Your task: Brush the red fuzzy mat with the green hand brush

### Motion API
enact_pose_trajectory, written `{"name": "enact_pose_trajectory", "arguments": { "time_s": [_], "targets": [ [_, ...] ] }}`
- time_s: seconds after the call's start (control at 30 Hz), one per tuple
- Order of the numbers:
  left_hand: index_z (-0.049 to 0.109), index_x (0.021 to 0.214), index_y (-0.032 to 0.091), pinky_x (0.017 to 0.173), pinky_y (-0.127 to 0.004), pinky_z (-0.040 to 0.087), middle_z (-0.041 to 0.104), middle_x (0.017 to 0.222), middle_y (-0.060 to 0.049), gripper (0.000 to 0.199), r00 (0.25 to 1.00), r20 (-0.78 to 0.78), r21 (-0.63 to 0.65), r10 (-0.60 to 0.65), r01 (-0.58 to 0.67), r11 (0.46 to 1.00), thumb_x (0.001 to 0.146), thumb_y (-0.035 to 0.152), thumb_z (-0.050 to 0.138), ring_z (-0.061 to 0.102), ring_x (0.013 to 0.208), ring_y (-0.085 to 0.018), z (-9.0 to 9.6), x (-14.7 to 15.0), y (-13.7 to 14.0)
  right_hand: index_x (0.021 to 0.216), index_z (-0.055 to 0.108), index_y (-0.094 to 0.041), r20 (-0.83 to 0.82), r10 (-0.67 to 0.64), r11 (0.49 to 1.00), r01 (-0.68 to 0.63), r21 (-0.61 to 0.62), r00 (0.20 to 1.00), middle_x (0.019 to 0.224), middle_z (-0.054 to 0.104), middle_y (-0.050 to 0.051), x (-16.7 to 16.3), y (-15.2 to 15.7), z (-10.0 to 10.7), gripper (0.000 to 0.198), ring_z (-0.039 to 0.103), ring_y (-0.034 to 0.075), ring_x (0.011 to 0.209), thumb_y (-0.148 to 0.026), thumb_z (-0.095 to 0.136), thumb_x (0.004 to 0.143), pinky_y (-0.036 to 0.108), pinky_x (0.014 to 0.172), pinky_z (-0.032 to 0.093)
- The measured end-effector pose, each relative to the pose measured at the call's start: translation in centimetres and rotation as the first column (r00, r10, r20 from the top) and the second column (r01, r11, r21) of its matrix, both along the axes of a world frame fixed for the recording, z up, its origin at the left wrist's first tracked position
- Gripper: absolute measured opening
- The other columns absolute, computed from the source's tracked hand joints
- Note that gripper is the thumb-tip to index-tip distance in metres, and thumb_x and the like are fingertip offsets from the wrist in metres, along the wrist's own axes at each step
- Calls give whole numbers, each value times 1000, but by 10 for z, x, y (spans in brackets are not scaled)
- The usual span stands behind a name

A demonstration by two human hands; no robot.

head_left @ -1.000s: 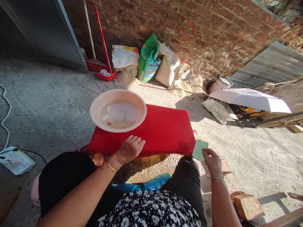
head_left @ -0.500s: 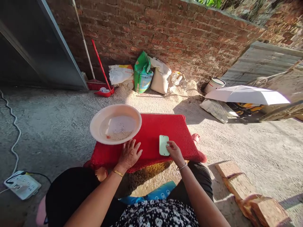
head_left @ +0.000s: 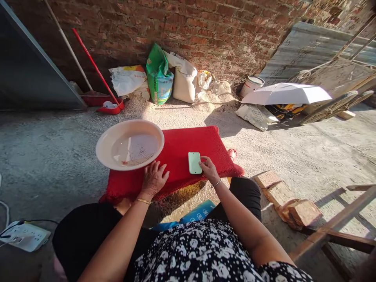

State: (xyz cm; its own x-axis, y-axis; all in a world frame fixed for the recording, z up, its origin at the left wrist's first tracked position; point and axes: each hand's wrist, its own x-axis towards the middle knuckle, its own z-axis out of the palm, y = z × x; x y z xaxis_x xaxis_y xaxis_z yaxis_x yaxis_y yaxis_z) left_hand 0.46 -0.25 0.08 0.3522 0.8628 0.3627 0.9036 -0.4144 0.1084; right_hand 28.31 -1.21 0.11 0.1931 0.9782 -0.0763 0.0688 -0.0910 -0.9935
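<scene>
A pale green flat rectangular case (head_left: 194,163) with rounded corners and a small dark dot at each end lies on the red cloth (head_left: 179,141) covering a low table. My right hand (head_left: 208,169) is at its right edge, thumb on top and fingers curled, pinching that side. A silvery bracelet circles the right wrist. Flat on the cloth rests my left hand (head_left: 153,180), palm down with fingers spread, its fingertips close to the rim of the pale pink basin (head_left: 102,154). Shallow water stands in the basin, with small grains and a reddish bit at the bottom.
Bricks (head_left: 304,211) and a wooden frame (head_left: 337,223) are on the right. A power strip (head_left: 26,235) lies at lower left. Along the brick wall stand a green sack (head_left: 158,74), a white sack (head_left: 185,82) and a red dustpan (head_left: 113,107). A white umbrella (head_left: 284,94) sits farther right.
The head view has turned right and down, so the table and basin appear farther up and left. Both hands keep about the same places on the cloth, and the case stays put.
</scene>
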Motion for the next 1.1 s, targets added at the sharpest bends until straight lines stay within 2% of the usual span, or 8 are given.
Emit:
{"name": "enact_pose_trajectory", "arguments": {
  "time_s": [0.07,0.13,0.27,0.4,0.7,0.93,1.0,1.1],
  "targets": [
    [63,117,20,98,-49,36,56,127,-15,36,1000,25,-12,0,0,1000,89,38,50,45,124,-33,0,0,0,106,53,-22,-56,0,999,-2,-32,998,64,50,-7,9,-5,6,48,49,10,48,-52,64,70,22,41,39],
    [63,117,20,98,-49,36,56,127,-15,35,999,45,-24,0,1,1000,89,37,50,45,124,-33,1,1,0,98,56,-20,-75,-141,990,139,-24,987,66,53,-6,25,-9,11,45,52,10,51,-51,66,66,22,42,42],
    [63,118,20,99,-49,35,55,127,-15,36,998,59,-35,2,0,999,89,37,50,44,125,-33,1,1,-1,83,55,-20,-61,-582,813,583,2,811,62,50,-8,75,-18,19,37,47,6,48,-43,68,56,17,40,37],
    [63,118,21,99,-50,35,55,128,-15,36,997,68,-48,20,-17,999,89,37,50,44,125,-33,-1,2,-1,83,53,-21,-53,-666,746,665,-36,744,57,45,-11,111,-33,21,36,43,5,44,-37,65,53,16,37,34],
    [63,118,21,99,-49,36,55,129,-15,36,998,42,-59,39,-36,998,89,36,50,45,126,-32,-1,3,-1,78,57,-18,0,-533,844,532,-75,846,58,51,-6,95,-51,20,38,46,7,46,-39,72,51,18,38,33],
    [63,117,23,102,-48,36,57,130,-13,34,998,43,-47,46,-44,998,88,35,52,46,127,-31,-2,0,-2,84,59,-19,205,-226,969,241,-53,952,61,52,-3,61,-46,17,38,45,11,50,-54,62,69,24,42,38],
    [63,117,22,102,-47,37,57,130,-13,34,998,22,-33,51,-50,998,88,35,52,46,127,-30,-2,-1,-3,87,61,-19,373,-120,993,110,49,920,69,56,1,35,-42,21,37,49,14,58,-55,54,79,27,53,44],
    [63,117,22,100,-47,38,57,130,-13,33,999,-11,-20,42,-42,999,89,35,50,46,126,-30,-2,-2,-3,100,65,-21,701,-117,985,-6,170,703,98,60,10,-11,-32,31,40,56,21,84,-55,47,87,33,75,47]
  ]
}}
